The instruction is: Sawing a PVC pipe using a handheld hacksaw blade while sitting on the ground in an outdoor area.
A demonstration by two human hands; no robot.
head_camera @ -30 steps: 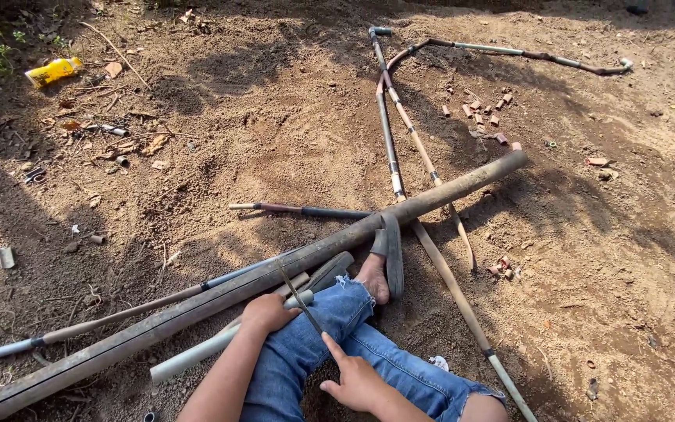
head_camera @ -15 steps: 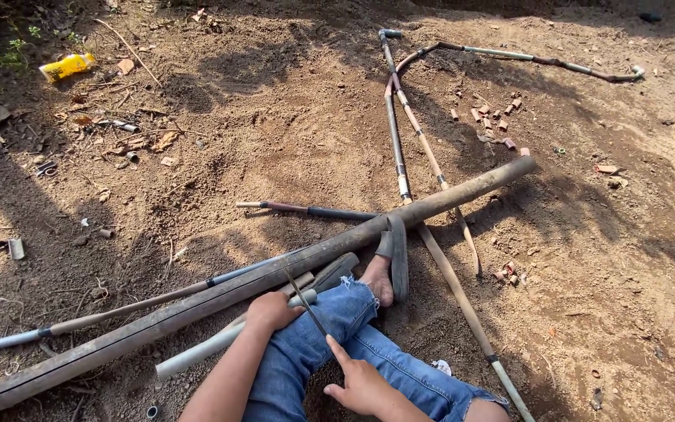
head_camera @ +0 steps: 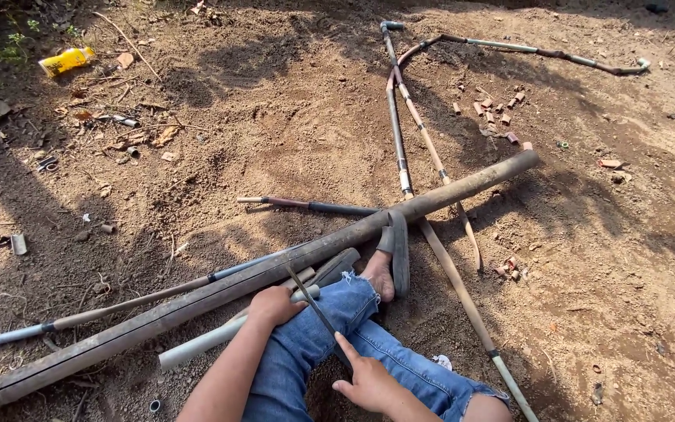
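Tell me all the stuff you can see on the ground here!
Big pipe: one, dusty brown, lying slanted across the dirt.
Thin rods: several, brown and dark, crossing the big pipe.
Pale pipe: one, grey-white, beside the leg.
Bottle: one, yellow, top left.
Broken bits: several, reddish, upper right.
Sandal: one, grey, against the big pipe.
Saw blade: one, dark, thin, over the knee.
Jeans: blue, bottom middle.
Left hand: on the pale pipe.
Right hand: grip on the saw blade.

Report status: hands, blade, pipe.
Left hand gripping pale pipe across knee. Right hand holding thin dark blade on pipe. Long muddy pipe lies just beyond, foot against it.
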